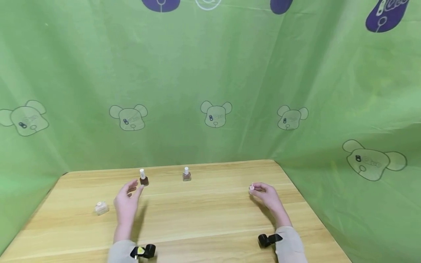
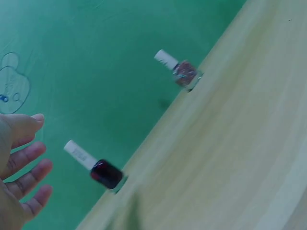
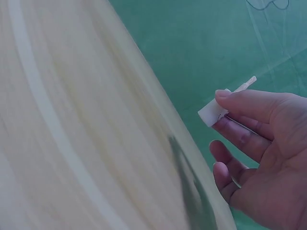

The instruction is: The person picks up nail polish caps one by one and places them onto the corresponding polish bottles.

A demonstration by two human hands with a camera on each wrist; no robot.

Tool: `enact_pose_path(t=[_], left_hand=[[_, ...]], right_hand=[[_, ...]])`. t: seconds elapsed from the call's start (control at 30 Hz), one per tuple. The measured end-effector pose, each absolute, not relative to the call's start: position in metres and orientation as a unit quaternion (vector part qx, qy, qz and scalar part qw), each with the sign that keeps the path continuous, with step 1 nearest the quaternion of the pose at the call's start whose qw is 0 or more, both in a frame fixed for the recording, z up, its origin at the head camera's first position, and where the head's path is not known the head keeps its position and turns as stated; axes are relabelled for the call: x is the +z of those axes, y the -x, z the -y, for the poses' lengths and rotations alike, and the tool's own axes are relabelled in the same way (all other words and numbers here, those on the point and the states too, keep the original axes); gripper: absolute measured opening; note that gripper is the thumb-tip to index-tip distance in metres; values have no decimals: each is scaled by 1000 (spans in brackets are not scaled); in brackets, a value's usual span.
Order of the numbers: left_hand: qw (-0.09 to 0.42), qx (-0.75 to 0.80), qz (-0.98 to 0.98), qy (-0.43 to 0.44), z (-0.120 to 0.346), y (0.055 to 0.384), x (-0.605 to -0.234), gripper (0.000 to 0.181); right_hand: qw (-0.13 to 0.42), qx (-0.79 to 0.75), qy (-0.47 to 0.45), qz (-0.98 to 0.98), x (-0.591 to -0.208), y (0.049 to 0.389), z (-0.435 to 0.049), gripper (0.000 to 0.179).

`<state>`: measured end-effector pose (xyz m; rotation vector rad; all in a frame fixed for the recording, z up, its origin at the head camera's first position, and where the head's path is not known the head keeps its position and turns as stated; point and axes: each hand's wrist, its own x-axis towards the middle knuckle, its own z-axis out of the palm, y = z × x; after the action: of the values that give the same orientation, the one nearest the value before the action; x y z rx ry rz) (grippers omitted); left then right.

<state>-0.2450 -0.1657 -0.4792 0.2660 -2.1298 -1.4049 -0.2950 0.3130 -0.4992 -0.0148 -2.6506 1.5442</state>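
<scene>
My right hand pinches a white nail polish cap between thumb and fingers, above the right side of the table. From the cap sticks a thin pale brush, seen in the right wrist view. My left hand is over the left side of the table, its fingers relaxed with nothing between them. Just beyond its fingertips a dark nail polish bottle stands upright with its white cap on. To the left of this hand is a short pale nail polish bottle with no tall cap on it.
A mauve nail polish bottle with a white cap stands near the back edge of the wooden table. Behind the table and along its sides hangs a green curtain printed with bear heads. Each wrist wears a black camera band.
</scene>
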Motion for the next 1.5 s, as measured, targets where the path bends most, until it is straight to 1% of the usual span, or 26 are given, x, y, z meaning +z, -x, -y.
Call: enact_pose_path(t=[0.1,0.3,0.57,0.73,0.87,1.0,1.13,1.3,1.5], left_hand=[[296,-518,796,-102,172,241,-477,34],[309,-519,788,-121,188,234,-474,33],[371,-493,768,-170,211,226,-476,31],[376,-494,761,-189,225,219,-475,34],[359,-496,762,-209,234,215,-479,38],[329,-505,763,-232,245,211,-487,45],[292,-517,766,-245,256,207,-495,52],[234,-531,775,-251,266,205,-503,59],[191,-529,791,-242,272,204,-508,63]], right_hand=[[42,499,1,866,-496,293,-307,36],[53,485,-19,873,-487,289,-296,36],[63,466,-47,881,-479,287,-284,34],[67,456,-66,885,-474,286,-273,32],[68,449,-80,887,-473,285,-266,31],[64,444,-89,889,-473,283,-258,29],[57,442,-96,890,-474,283,-251,25],[53,440,-98,891,-476,283,-245,22],[49,435,-110,892,-473,280,-237,22]])
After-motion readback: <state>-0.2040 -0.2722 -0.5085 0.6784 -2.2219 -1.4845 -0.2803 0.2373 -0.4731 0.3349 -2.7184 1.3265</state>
